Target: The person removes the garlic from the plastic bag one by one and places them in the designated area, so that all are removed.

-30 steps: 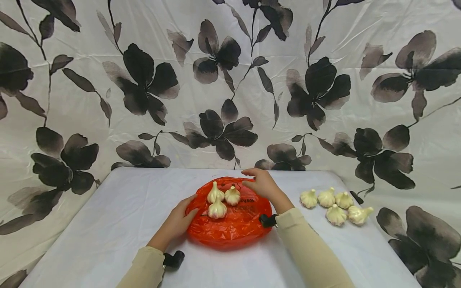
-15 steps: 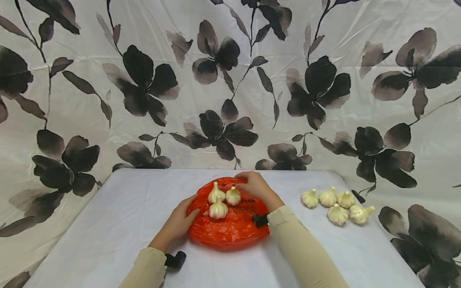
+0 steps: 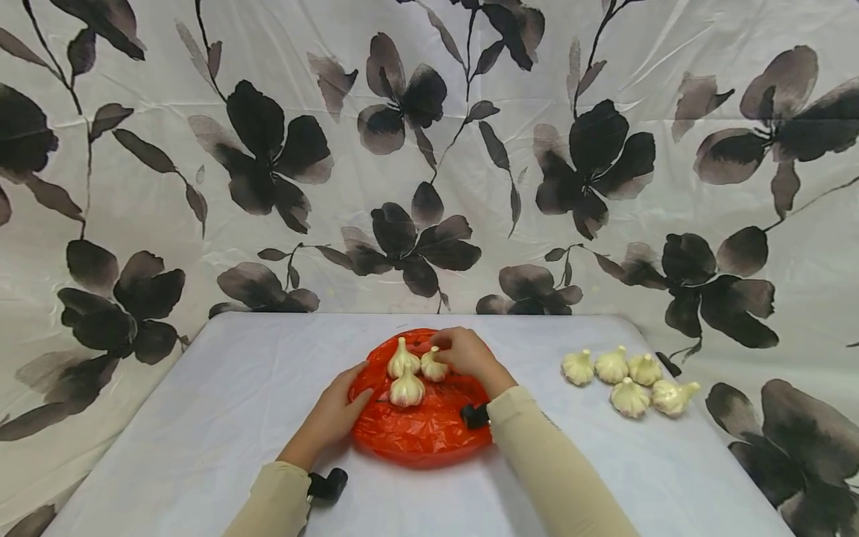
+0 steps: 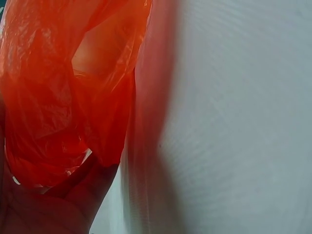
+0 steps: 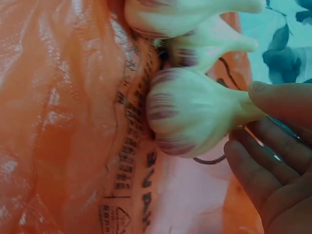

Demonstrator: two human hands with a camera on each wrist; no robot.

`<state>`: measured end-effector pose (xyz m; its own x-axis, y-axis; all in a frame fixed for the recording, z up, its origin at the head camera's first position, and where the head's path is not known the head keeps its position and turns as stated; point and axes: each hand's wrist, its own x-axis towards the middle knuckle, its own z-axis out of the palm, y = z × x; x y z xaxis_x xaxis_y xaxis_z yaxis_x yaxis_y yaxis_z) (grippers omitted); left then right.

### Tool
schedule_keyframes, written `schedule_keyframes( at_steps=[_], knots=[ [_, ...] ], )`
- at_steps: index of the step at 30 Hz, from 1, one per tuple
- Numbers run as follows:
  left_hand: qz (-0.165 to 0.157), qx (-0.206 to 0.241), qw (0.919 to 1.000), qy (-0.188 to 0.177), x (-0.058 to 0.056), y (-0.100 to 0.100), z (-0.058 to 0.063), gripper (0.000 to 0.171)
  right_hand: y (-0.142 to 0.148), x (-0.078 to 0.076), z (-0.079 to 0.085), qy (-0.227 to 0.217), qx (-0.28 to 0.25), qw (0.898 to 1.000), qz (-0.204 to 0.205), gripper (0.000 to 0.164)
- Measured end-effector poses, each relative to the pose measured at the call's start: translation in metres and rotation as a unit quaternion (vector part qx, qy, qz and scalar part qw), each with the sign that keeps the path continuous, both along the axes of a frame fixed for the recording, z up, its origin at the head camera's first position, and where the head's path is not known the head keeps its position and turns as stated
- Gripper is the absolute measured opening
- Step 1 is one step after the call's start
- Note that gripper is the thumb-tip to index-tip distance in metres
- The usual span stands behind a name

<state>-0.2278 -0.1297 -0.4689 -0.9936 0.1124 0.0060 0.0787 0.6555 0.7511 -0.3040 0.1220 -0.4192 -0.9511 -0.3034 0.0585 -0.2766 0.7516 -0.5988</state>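
A red plastic bag (image 3: 429, 432) with dark printing lies puffed out and rounded on the white-covered table. Three garlic bulbs sit close together on top: a left bulb (image 3: 401, 359), a front bulb (image 3: 406, 389) and a right bulb (image 3: 433, 368). My left hand (image 3: 332, 410) holds the bag's left side, thumb toward the top; its fingers are partly hidden by the red film. With thumb and fingers, my right hand (image 3: 473, 359) pinches the stem of the right bulb, whose purple-streaked body shows in the right wrist view, still against the bag.
Several more garlic bulbs (image 3: 629, 397) stand in a group at the table's right side. Behind the table (image 3: 201, 418) hangs a pale cloth (image 3: 496, 45) with dark flowers. The table's back edge lies just past the bag.
My right hand has come in leftward and down from above the bag's far right side to the right bulb's stem. The left hand stays at the bag; the bulbs have hardly moved.
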Motion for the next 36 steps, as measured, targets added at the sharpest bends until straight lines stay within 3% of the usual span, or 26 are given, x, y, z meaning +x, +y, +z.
schedule_keyframes(
  at_steps=[4,14,25,36],
  knots=[
    [-0.001,0.002,1.0,0.002,0.0,0.0,0.001,0.062,-0.003,0.002,-0.003,0.004,-0.006,1.0,-0.008,0.021],
    [-0.006,-0.003,0.9999,0.009,0.003,0.0,0.002,0.062,0.001,0.002,-0.008,0.065,-0.016,0.998,0.001,0.018],
    [-0.009,-0.008,0.9999,0.011,0.002,-0.002,0.002,0.061,0.006,0.01,0.01,0.091,0.016,0.996,0.006,0.018],
    [-0.013,-0.009,0.9997,0.019,0.003,-0.003,0.003,0.06,0.019,0.024,0.025,0.12,0.013,0.993,0.008,0.022]
  ],
)
